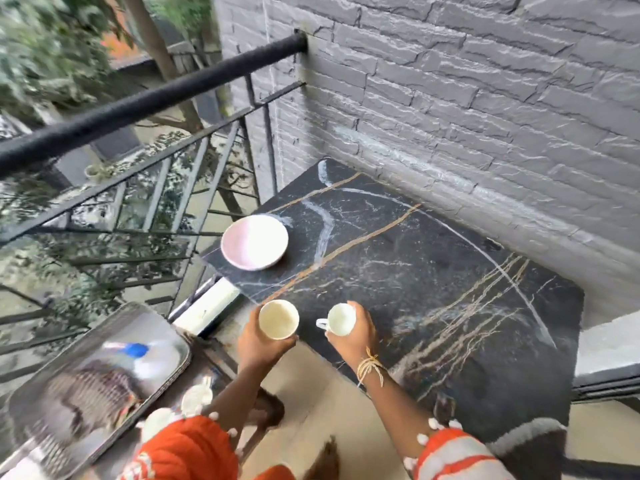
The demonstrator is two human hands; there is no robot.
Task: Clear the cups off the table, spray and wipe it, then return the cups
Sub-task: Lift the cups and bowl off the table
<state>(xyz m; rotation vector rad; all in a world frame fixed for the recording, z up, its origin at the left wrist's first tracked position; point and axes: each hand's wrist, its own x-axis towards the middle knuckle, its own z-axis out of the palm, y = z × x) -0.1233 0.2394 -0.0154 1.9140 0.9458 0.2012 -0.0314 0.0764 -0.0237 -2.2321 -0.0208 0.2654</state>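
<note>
Hands each grip 1 cup, seemingly above table.

My table is glossy black veined marble; the cups look smooth glazed ceramic, the tray shiny metal

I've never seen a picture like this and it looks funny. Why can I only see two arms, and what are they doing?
The camera sits on a person's head and looks down, so you see only their own arms. The left hand holds one white cup. The right hand holds another white cup, the one whose handle shows. They are at the near edge of a black marble table. A pink saucer lies on the table. A shiny metal tray sits to the left.
</note>
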